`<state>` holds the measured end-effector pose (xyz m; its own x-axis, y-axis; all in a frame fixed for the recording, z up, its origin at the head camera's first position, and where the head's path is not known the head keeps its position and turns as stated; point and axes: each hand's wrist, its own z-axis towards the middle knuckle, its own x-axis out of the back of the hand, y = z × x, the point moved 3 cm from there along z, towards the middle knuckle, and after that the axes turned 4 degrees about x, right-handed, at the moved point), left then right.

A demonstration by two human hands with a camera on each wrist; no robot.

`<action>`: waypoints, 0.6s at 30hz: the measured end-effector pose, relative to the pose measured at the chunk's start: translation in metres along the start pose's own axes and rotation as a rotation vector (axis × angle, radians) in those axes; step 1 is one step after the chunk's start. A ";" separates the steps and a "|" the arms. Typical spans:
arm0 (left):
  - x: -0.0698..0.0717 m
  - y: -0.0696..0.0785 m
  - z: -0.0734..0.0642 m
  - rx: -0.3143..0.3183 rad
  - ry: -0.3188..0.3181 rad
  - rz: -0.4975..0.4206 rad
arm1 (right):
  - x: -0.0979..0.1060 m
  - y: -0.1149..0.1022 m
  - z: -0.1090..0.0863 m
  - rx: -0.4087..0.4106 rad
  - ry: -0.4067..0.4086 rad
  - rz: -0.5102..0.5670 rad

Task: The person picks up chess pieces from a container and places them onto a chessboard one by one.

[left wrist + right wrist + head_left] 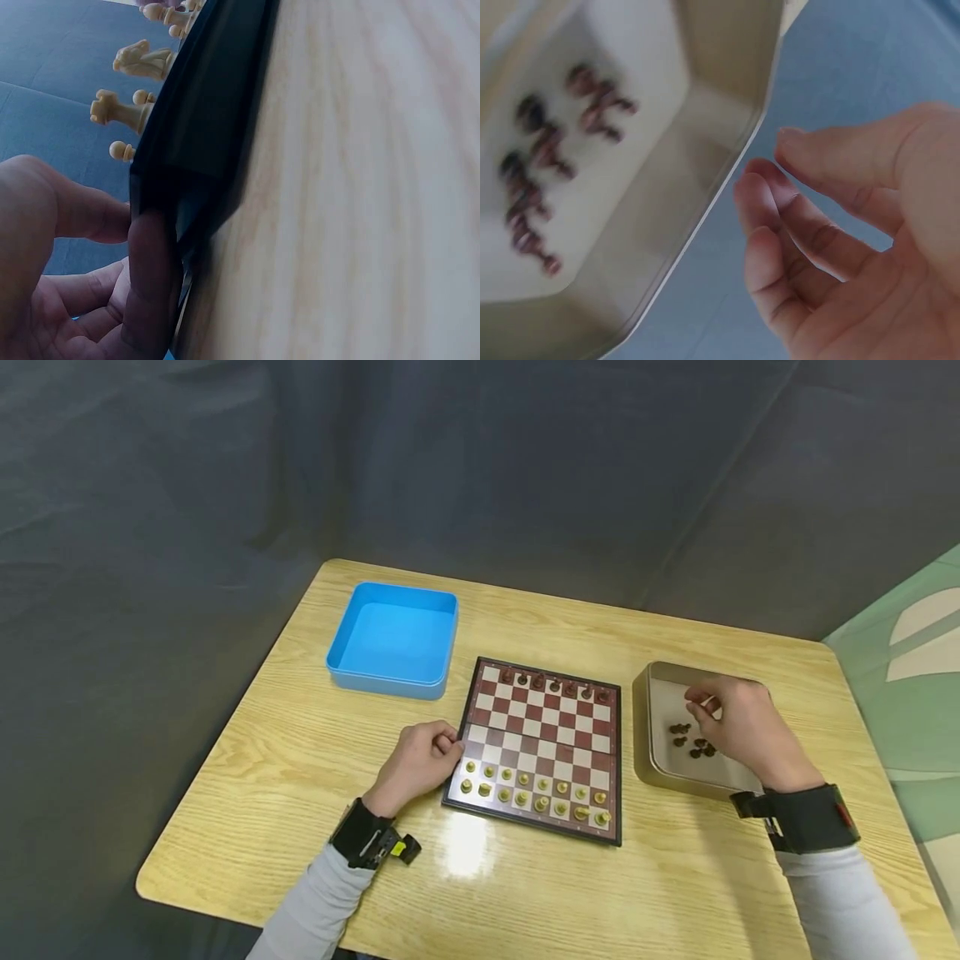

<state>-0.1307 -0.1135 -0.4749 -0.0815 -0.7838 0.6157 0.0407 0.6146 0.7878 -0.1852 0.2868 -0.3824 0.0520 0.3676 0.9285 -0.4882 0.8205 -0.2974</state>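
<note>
A magnetic-style chessboard [540,747] lies unfolded on the table. Yellowish chess pieces [542,803] fill its two near rows, and dark red ones [538,682] line the far row. My left hand [422,758] pinches the board's left edge; thumb [97,214] and index finger [152,281] meet that dark rim in the left wrist view. Over the beige tin [643,727] at the right is my right hand [738,727], its fingers [810,225] loosely bent with nothing between them. Several dark chess pieces [532,195] lie inside the tin on its pale bottom.
A blue square box [397,643] stands at the back left, with nothing visible in it. The wooden table [300,793] ends at a dark curtain [480,477] behind. A green patterned surface [900,693] borders the right side.
</note>
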 end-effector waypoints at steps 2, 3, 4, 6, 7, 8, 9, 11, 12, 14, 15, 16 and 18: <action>0.000 0.000 0.000 0.002 -0.004 0.000 | 0.001 0.007 -0.005 -0.019 -0.010 -0.004; 0.000 0.001 0.000 0.004 -0.005 0.000 | 0.001 0.010 -0.008 -0.032 -0.019 -0.007; 0.000 0.001 0.000 0.004 -0.006 -0.002 | 0.001 0.014 -0.011 -0.046 -0.030 -0.006; 0.001 0.001 -0.001 0.006 -0.009 -0.004 | 0.002 0.021 -0.017 -0.072 -0.054 -0.012; 0.000 0.002 -0.001 0.010 -0.009 -0.005 | 0.002 0.025 -0.020 -0.084 -0.066 -0.015; 0.000 0.002 -0.001 0.012 -0.010 -0.006 | 0.002 0.028 -0.022 -0.087 -0.079 -0.024; 0.000 0.002 -0.001 0.012 -0.009 -0.005 | 0.002 0.032 -0.025 -0.085 -0.091 -0.036; 0.001 0.003 -0.001 0.012 -0.009 -0.003 | 0.002 0.038 -0.030 -0.076 -0.111 -0.059; 0.001 0.003 -0.001 0.014 -0.007 -0.003 | 0.001 0.042 -0.032 -0.068 -0.120 -0.071; 0.001 0.003 -0.002 0.014 -0.005 0.001 | 0.000 0.049 -0.035 -0.061 -0.141 -0.086; 0.001 0.003 -0.002 0.013 -0.003 0.002 | -0.001 0.053 -0.036 -0.063 -0.149 -0.090; 0.001 0.003 -0.002 0.015 -0.004 0.003 | -0.002 0.056 -0.037 -0.068 -0.156 -0.095; 0.000 0.002 -0.002 0.018 -0.008 0.002 | -0.004 0.060 -0.039 -0.077 -0.170 -0.101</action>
<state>-0.1288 -0.1128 -0.4734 -0.0894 -0.7819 0.6170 0.0231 0.6176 0.7861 -0.1805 0.3515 -0.4130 -0.0540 0.2081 0.9766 -0.4198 0.8827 -0.2113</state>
